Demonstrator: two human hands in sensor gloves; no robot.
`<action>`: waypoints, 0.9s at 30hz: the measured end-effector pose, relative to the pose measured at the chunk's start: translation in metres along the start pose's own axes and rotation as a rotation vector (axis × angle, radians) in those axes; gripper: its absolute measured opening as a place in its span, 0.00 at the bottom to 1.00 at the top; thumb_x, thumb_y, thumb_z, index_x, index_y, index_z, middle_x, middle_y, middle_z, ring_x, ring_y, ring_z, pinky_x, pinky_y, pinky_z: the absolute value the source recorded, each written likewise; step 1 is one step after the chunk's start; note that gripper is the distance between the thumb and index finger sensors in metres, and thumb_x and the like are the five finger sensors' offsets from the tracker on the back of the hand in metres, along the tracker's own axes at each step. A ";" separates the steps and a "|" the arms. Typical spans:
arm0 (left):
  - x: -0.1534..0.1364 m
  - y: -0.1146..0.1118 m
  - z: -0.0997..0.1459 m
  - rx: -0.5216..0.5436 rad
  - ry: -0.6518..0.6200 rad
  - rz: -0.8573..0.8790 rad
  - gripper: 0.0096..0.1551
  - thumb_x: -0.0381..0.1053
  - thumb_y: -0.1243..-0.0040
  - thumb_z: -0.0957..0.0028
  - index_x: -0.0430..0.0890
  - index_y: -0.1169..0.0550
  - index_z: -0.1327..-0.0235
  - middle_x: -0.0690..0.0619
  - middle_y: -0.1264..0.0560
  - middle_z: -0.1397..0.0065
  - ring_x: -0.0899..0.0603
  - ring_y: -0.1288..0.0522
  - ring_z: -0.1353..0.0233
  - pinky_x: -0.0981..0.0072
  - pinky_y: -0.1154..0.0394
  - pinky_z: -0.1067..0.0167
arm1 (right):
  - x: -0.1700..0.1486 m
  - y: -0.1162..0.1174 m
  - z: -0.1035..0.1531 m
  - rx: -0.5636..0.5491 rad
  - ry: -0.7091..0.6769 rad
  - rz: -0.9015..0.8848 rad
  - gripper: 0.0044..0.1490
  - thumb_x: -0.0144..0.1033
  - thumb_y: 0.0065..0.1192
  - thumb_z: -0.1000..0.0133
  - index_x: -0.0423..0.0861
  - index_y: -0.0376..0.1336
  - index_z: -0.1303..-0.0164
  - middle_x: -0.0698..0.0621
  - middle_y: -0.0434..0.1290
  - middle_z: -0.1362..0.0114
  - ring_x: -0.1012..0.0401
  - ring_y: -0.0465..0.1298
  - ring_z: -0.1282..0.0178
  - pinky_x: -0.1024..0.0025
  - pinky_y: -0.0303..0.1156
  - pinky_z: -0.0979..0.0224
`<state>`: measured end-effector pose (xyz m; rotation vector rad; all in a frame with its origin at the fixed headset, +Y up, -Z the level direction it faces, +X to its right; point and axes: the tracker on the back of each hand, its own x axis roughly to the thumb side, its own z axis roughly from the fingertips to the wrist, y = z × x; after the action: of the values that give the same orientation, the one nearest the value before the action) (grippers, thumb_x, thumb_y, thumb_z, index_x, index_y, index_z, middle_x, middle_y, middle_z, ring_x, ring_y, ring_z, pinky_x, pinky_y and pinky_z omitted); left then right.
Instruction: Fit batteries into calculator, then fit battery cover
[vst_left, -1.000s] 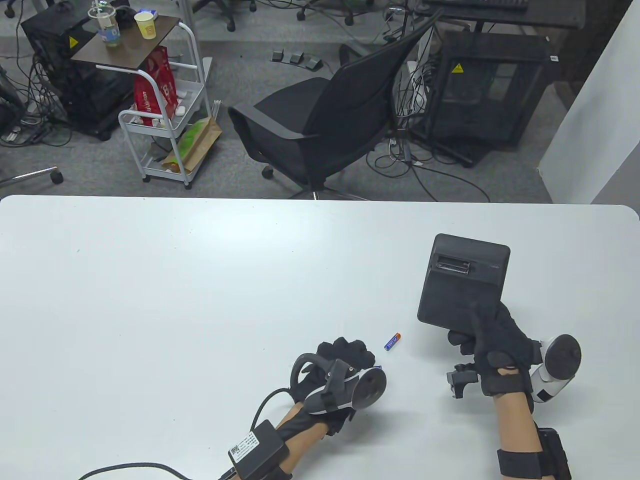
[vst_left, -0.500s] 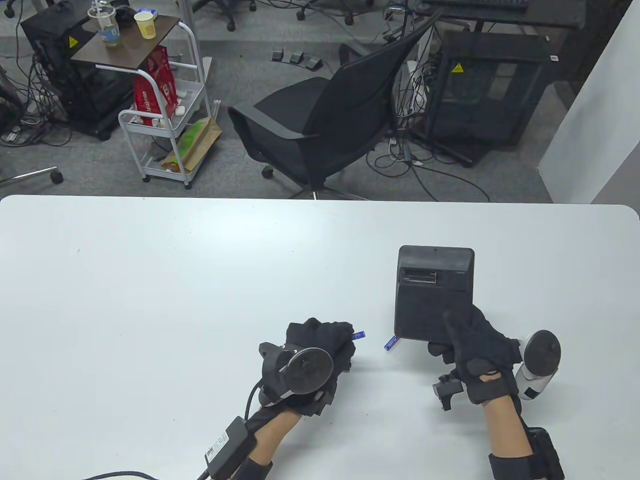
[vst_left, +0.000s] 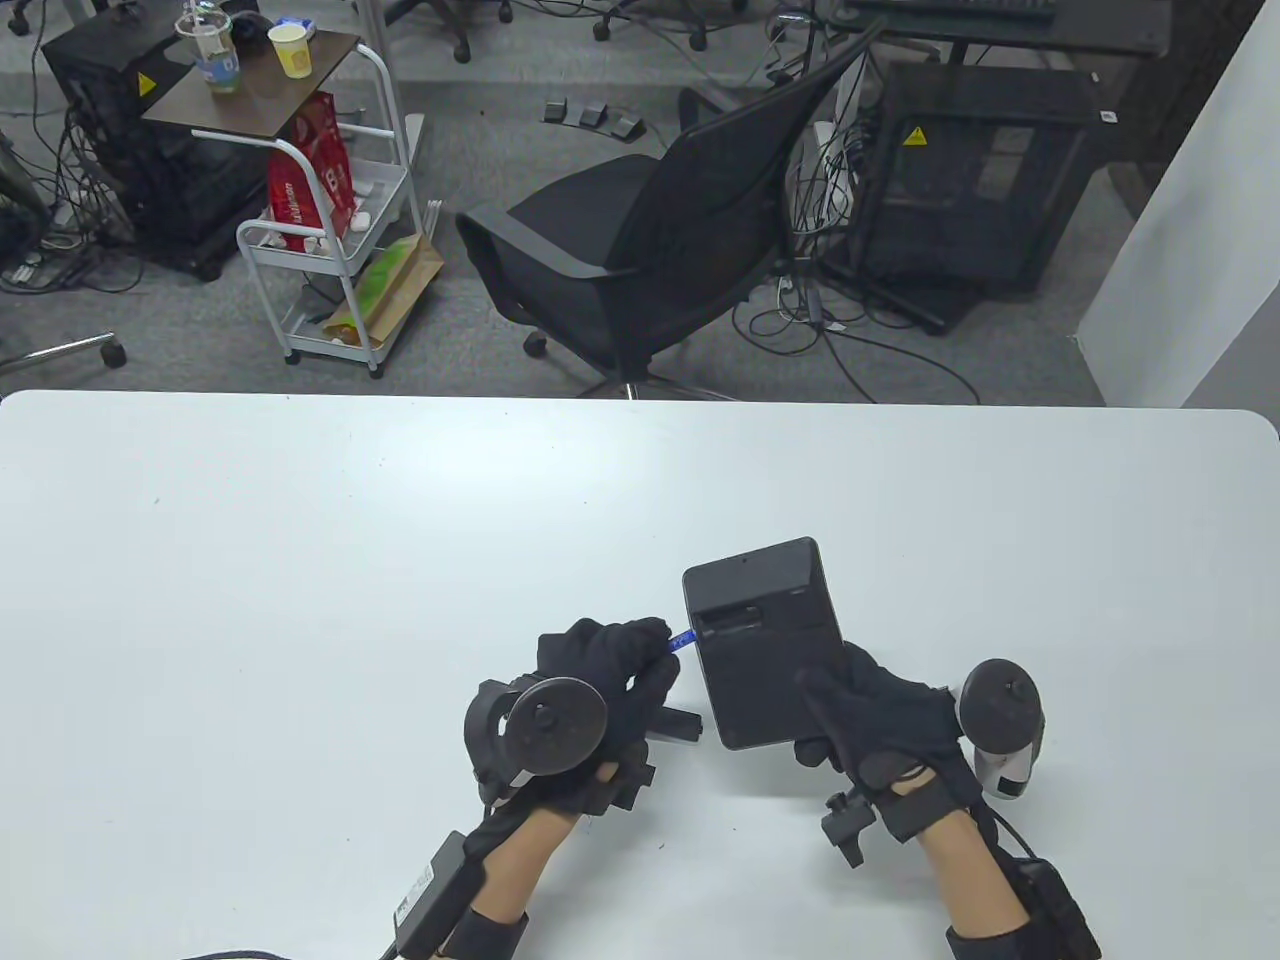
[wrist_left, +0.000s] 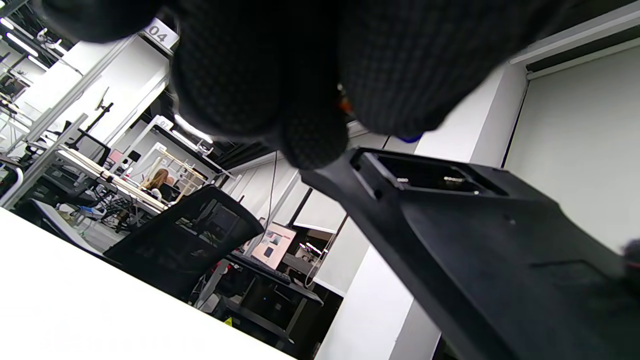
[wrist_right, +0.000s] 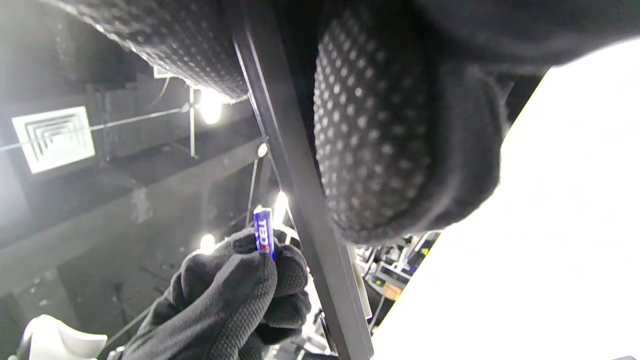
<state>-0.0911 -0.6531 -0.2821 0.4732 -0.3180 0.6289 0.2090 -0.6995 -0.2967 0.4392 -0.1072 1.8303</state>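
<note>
The black calculator (vst_left: 765, 645) is held back-up over the table by my right hand (vst_left: 830, 710), which grips its near end. Its battery compartment (vst_left: 728, 620) is open; in the left wrist view the compartment (wrist_left: 430, 175) shows metal contacts and no battery. My left hand (vst_left: 655, 640) pinches a blue battery (vst_left: 683, 637) with its tip at the compartment's left edge. The right wrist view shows the left hand (wrist_right: 235, 295) holding the battery (wrist_right: 263, 232) beside the calculator's edge (wrist_right: 300, 200). No battery cover is in view.
The white table (vst_left: 300, 600) has its far edge toward a black office chair (vst_left: 640, 230). A white cart (vst_left: 330, 260) stands on the floor at the back left. Cables trail from both wrists at the near edge.
My right hand brought the calculator left and nearer. My left hand lifted a battery and carried it right to the compartment. The second battery on the table is now hidden under the calculator.
</note>
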 end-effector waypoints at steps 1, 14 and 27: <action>0.001 0.000 0.001 0.011 0.001 -0.012 0.25 0.56 0.24 0.62 0.49 0.18 0.54 0.50 0.12 0.50 0.47 0.14 0.54 0.49 0.23 0.51 | 0.001 0.003 0.000 0.007 -0.002 0.023 0.34 0.43 0.65 0.45 0.30 0.65 0.41 0.37 0.84 0.59 0.50 0.86 0.76 0.67 0.81 0.79; 0.027 -0.007 0.006 0.063 -0.016 -0.241 0.25 0.57 0.23 0.63 0.47 0.16 0.56 0.48 0.11 0.53 0.48 0.13 0.58 0.49 0.22 0.52 | 0.007 0.017 0.003 0.038 -0.029 0.085 0.35 0.43 0.65 0.45 0.29 0.65 0.41 0.37 0.84 0.60 0.50 0.86 0.77 0.68 0.81 0.79; 0.029 -0.012 0.011 0.107 0.041 -0.266 0.25 0.56 0.23 0.63 0.45 0.15 0.58 0.48 0.11 0.55 0.46 0.14 0.57 0.47 0.24 0.50 | 0.009 0.025 0.003 0.112 -0.061 0.091 0.35 0.43 0.64 0.45 0.28 0.64 0.41 0.36 0.83 0.59 0.51 0.85 0.78 0.71 0.80 0.79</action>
<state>-0.0631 -0.6526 -0.2645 0.5933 -0.1782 0.3969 0.1840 -0.6993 -0.2873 0.5769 -0.0671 1.9192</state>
